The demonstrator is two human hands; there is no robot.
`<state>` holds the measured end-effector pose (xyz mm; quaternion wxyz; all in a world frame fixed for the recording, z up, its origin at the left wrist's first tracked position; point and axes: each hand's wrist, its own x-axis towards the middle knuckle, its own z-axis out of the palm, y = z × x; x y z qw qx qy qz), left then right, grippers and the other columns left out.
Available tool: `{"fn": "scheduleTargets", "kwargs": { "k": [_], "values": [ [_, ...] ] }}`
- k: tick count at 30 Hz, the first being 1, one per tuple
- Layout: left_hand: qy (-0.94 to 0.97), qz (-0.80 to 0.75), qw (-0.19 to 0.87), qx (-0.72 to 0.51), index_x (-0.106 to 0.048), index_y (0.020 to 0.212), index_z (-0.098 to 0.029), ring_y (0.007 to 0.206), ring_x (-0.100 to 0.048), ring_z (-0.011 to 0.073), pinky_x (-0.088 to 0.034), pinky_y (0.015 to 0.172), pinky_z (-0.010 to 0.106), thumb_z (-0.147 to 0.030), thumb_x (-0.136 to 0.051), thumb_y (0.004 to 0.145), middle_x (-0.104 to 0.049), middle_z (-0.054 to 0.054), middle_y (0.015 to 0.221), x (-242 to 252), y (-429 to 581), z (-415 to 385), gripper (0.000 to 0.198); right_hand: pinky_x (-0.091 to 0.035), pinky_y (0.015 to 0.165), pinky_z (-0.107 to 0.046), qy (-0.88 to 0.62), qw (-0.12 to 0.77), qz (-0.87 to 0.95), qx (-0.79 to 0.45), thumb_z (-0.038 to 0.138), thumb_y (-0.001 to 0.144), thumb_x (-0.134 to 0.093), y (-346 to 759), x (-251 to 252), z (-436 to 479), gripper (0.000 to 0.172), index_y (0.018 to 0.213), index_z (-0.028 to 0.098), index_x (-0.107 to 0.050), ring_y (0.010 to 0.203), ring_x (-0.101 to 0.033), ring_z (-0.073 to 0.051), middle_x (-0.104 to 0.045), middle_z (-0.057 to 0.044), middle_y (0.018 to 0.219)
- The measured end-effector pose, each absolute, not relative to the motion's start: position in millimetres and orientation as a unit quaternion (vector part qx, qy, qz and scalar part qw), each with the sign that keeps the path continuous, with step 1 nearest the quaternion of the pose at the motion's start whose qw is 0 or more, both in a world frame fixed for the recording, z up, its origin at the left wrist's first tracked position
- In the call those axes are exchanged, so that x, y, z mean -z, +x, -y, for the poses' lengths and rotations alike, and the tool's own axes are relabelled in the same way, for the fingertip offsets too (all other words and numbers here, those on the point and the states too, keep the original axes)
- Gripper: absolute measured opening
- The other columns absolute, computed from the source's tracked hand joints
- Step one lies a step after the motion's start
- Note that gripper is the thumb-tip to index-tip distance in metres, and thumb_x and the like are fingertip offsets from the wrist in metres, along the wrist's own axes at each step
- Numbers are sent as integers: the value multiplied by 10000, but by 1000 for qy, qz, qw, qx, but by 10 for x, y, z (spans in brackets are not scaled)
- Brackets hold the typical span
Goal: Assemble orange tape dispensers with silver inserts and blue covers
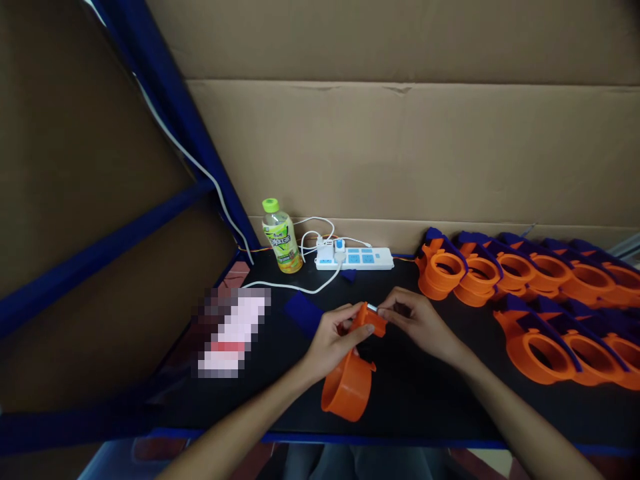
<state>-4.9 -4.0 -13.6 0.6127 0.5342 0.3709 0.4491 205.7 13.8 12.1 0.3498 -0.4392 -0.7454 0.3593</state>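
Note:
An orange plastic part with a round ring (348, 392) at its lower end is gripped by my left hand (331, 340), thumb in front and fingers behind its narrow upper end. The ring hangs tilted below that hand, over the black tabletop. At the top of the part sits a small white piece (372, 307). The fingertips of my right hand (419, 324) pinch at the right end of this white piece; its exact kind is too small to make out. My left fingers partly hide the middle of the orange part.
Similar orange ring parts (543, 357) with dark blue pieces stand in rows at the right. Toward the back are a drink bottle (283, 243) and a white power strip (367, 259) with cables. A dark blue piece (304, 313) and a pixelated pale item (235, 333) lie left.

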Motion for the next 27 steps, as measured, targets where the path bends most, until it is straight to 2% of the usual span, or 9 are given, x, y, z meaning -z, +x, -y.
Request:
{"fn": "scheduleTargets", "kwargs": {
  "k": [5, 7, 10, 14, 16, 20, 22, 24, 27],
  "values": [
    [511, -371, 641, -437, -760, 1132, -146, 427, -470, 72, -409, 423, 208, -427, -775, 779, -632, -2, 658, 97, -10, 49, 452, -427, 674, -259, -422, 363, 724, -408, 507, 932, -626, 1911, -147, -285, 358, 829, 170, -685, 750, -564, -142, -645, -26, 803],
    [482, -378, 643, -459, -745, 1142, -139, 417, -473, 82, -394, 443, 203, -432, -763, 789, -574, -33, 544, 68, -20, 38, 459, -431, 644, -254, -442, 379, 687, -435, 561, 954, -560, 1918, -95, -330, 428, 881, 162, -697, 718, -561, -137, -647, -29, 803],
    [453, -393, 626, -498, -726, 1108, -148, 444, -497, 93, -409, 489, 200, -436, -742, 815, -537, -52, 490, 15, -79, -4, 412, -416, 561, -245, -472, 392, 652, -446, 629, 990, -421, 1987, 47, -329, 557, 1002, 155, -712, 652, -542, -131, -641, -41, 812],
    [386, -412, 611, -555, -685, 939, -167, 431, -473, 82, -392, 478, 194, -434, -748, 804, -502, -68, 490, -41, -198, -91, 306, -488, 745, -268, -412, 269, 779, -388, 555, 921, -631, 2021, 208, -185, 422, 1183, 228, -687, 863, -624, -162, -668, -46, 1006],
    [358, -415, 609, -573, -653, 883, -177, 428, -465, 80, -384, 467, 193, -436, -745, 804, -492, -71, 494, -61, -244, -125, 285, -493, 801, -282, -389, 192, 834, -340, 503, 871, -723, 1984, 245, -101, 445, 1247, 274, -659, 940, -632, -177, -649, -46, 1111],
    [340, -414, 609, -585, -586, 799, -191, 440, -475, 82, -379, 463, 188, -430, -729, 815, -502, -64, 511, -98, -282, -147, 279, -485, 816, -285, -391, 137, 872, -261, 346, 937, -669, 1938, 269, -49, 251, 1178, 276, -672, 967, -638, -175, -632, -36, 1140],
    [347, -420, 605, -581, -589, 804, -192, 439, -474, 82, -381, 464, 189, -439, -732, 809, -499, -67, 510, -109, -271, -143, 285, -482, 807, -280, -405, 161, 864, -251, 288, 954, -640, 1976, 267, -93, 212, 1163, 280, -677, 953, -639, -168, -633, -31, 1131],
    [363, -436, 587, -578, -625, 834, -183, 443, -469, 75, -381, 469, 186, -445, -756, 788, -498, -73, 514, -108, -244, -136, 296, -480, 776, -273, -426, 224, 837, -259, 286, 948, -650, 2041, 254, -159, 232, 1178, 283, -678, 909, -633, -161, -637, -32, 1110],
    [394, -451, 561, -572, -682, 920, -169, 466, -486, 65, -391, 490, 182, -436, -806, 744, -547, -70, 580, -86, -186, -117, 342, -440, 646, -251, -474, 355, 753, -288, 364, 911, -703, 2117, 217, -234, 251, 1133, 249, -684, 753, -592, -143, -636, -17, 916]
  ]
}}
